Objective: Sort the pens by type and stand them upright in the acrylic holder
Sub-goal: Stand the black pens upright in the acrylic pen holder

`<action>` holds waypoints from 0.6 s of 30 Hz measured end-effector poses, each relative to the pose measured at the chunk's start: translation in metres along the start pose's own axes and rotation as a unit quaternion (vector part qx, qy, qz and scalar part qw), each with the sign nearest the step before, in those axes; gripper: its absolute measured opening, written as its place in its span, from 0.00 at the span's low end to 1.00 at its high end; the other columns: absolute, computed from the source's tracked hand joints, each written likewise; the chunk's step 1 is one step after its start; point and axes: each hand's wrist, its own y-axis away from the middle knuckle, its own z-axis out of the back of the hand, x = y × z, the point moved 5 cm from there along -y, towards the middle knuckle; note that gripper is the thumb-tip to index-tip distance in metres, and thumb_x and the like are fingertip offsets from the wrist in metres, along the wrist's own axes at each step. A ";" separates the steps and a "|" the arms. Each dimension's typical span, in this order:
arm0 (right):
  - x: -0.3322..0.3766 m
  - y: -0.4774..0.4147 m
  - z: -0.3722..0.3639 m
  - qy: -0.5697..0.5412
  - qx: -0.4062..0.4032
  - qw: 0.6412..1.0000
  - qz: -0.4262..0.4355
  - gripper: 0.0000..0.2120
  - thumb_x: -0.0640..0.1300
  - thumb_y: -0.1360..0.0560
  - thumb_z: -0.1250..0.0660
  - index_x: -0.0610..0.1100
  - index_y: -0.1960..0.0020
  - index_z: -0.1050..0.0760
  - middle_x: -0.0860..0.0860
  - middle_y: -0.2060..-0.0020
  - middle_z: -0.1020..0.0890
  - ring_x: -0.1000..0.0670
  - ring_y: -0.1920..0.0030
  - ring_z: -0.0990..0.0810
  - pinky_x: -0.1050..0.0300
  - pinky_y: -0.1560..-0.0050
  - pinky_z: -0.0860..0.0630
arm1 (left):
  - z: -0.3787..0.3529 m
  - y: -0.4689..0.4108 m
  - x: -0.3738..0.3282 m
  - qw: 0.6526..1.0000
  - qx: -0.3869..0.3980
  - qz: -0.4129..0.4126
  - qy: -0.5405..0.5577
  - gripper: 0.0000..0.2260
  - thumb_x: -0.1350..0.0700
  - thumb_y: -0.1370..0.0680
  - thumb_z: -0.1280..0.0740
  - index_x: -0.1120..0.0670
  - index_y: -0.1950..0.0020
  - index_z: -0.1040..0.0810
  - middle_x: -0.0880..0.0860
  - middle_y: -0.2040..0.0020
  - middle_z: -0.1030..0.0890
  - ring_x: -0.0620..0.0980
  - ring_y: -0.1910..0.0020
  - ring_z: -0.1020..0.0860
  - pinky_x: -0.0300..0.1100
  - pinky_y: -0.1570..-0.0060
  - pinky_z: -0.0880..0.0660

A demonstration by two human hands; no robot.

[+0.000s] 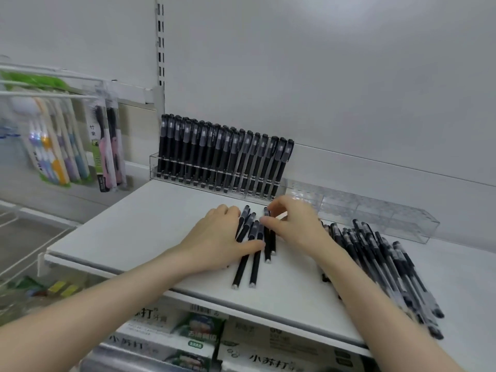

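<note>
1. Lying flat on the white shelf [139,226] at centre frame: a small group of pens [253,264], caps towards the top of the frame.
2. Pressing down on that group from the left: left hand [214,237], palm down, fingers fairly straight over the barrels, thumb along the near side, apparently steadying rather than gripping.
3. Pinching the cap end of one pen [267,247] just right of the group: right hand [292,224], fingertips curled round the top.
4. Heaped at right of frame, well apart from the group: loose pile of pens [389,267], overlapping and slanted.
5. Running along the back wall, from upper centre down to the right: acrylic holder [375,218], left part filled with standing pens [214,151], right part showing none.
6. Likely handling: light, stiff, smooth, round-barrelled, so prone to rolling on the shelf and slipping from a loose pinch.
7. Best taken at the cap or the upper barrel, leaving the tip end free to drop into a slot.
8. Worth gathering a few side by side, tips level, then gripping near the caps; a low grip would probably bump the holder's wall.
9. Likely to topple neighbours if pushed in at a slant; better lowered straight.
</note>
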 end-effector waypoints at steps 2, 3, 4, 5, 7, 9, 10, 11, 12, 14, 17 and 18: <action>-0.003 0.001 -0.001 -0.024 0.010 1.000 -0.004 0.12 0.49 0.26 0.30 0.44 0.47 0.26 0.50 0.51 0.20 0.47 0.51 0.21 0.50 0.49 0.22 | -0.001 -0.003 -0.001 1.000 0.015 0.018 0.013 0.27 0.37 0.27 0.34 0.55 0.37 0.31 0.51 0.44 0.30 0.50 0.42 0.30 0.44 0.44 0.30; -0.004 0.001 0.000 -0.037 0.012 0.999 -0.010 0.12 0.49 0.26 0.29 0.45 0.47 0.26 0.49 0.51 0.20 0.47 0.52 0.20 0.48 0.49 0.22 | -0.002 -0.003 -0.002 0.999 0.023 0.027 0.016 0.28 0.37 0.28 0.34 0.55 0.37 0.32 0.52 0.43 0.30 0.50 0.41 0.31 0.43 0.44 0.30; -0.005 0.001 0.000 -0.049 0.012 0.999 -0.018 0.12 0.50 0.26 0.30 0.45 0.47 0.27 0.49 0.51 0.20 0.46 0.52 0.20 0.47 0.48 0.22 | -0.003 -0.004 -0.003 0.999 0.028 0.035 0.017 0.29 0.36 0.29 0.33 0.55 0.37 0.32 0.52 0.43 0.30 0.50 0.41 0.31 0.43 0.45 0.30; -0.005 0.001 0.000 -0.056 0.013 0.998 -0.028 0.13 0.50 0.26 0.30 0.45 0.46 0.27 0.48 0.51 0.20 0.46 0.52 0.20 0.46 0.48 0.22 | -0.004 -0.004 -0.005 0.999 0.030 0.040 0.016 0.29 0.36 0.30 0.33 0.55 0.39 0.32 0.52 0.44 0.31 0.51 0.42 0.31 0.43 0.47 0.31; -0.006 0.001 0.001 -0.068 0.016 0.996 -0.051 0.16 0.51 0.25 0.32 0.44 0.43 0.28 0.47 0.50 0.20 0.46 0.51 0.20 0.47 0.46 0.23 | -0.006 -0.005 -0.008 0.998 0.028 0.045 0.020 0.28 0.36 0.31 0.31 0.54 0.42 0.31 0.52 0.47 0.31 0.51 0.44 0.31 0.43 0.49 0.31; -0.009 0.001 0.000 -0.096 0.020 0.992 -0.074 0.15 0.51 0.24 0.32 0.44 0.43 0.29 0.47 0.51 0.20 0.47 0.51 0.19 0.48 0.46 0.22 | -0.007 -0.007 -0.008 0.997 0.032 0.051 0.051 0.29 0.38 0.32 0.29 0.54 0.40 0.31 0.52 0.46 0.31 0.51 0.43 0.31 0.44 0.46 0.30; -0.010 0.002 0.000 -0.129 0.024 0.987 -0.088 0.15 0.50 0.24 0.33 0.43 0.43 0.30 0.48 0.54 0.20 0.48 0.54 0.18 0.49 0.47 0.21 | -0.007 -0.008 -0.008 0.995 0.036 0.051 0.071 0.30 0.39 0.32 0.28 0.54 0.38 0.31 0.52 0.45 0.31 0.51 0.43 0.30 0.44 0.45 0.29; -0.011 0.002 0.000 -0.173 0.032 0.979 -0.107 0.15 0.49 0.23 0.33 0.42 0.42 0.31 0.49 0.57 0.20 0.50 0.58 0.18 0.52 0.50 0.20 | -0.007 -0.010 -0.007 0.994 0.043 0.051 0.088 0.31 0.41 0.32 0.26 0.54 0.37 0.32 0.51 0.45 0.31 0.50 0.43 0.29 0.44 0.45 0.28; -0.011 0.003 -0.001 -0.216 0.042 0.967 -0.125 0.16 0.47 0.23 0.33 0.41 0.41 0.32 0.50 0.60 0.21 0.52 0.61 0.18 0.56 0.54 0.19 | -0.007 -0.011 -0.008 0.992 0.051 0.052 0.108 0.31 0.44 0.32 0.25 0.55 0.37 0.32 0.51 0.45 0.30 0.49 0.44 0.28 0.44 0.47 0.25; -0.011 0.004 -0.004 -0.263 0.057 0.952 -0.146 0.17 0.45 0.23 0.32 0.39 0.40 0.33 0.49 0.61 0.21 0.54 0.64 0.19 0.61 0.59 0.19 | -0.006 -0.012 -0.007 0.982 0.060 0.056 0.170 0.31 0.49 0.33 0.24 0.57 0.36 0.33 0.50 0.47 0.28 0.45 0.52 0.24 0.41 0.59 0.21; -0.009 0.004 -0.008 -0.303 0.073 0.937 -0.159 0.17 0.41 0.24 0.31 0.38 0.40 0.33 0.48 0.63 0.20 0.54 0.68 0.18 0.63 0.64 0.19 | -0.004 -0.016 -0.001 0.969 0.077 0.069 0.226 0.37 0.55 0.33 0.22 0.59 0.30 0.36 0.46 0.55 0.26 0.39 0.61 0.24 0.36 0.62 0.23; -0.008 0.003 -0.010 -0.308 0.074 0.935 -0.162 0.17 0.39 0.24 0.31 0.38 0.40 0.33 0.47 0.62 0.20 0.54 0.68 0.18 0.62 0.65 0.19 | -0.004 -0.018 0.002 0.969 0.080 0.070 0.225 0.37 0.55 0.34 0.22 0.59 0.30 0.36 0.46 0.56 0.25 0.40 0.62 0.24 0.36 0.60 0.24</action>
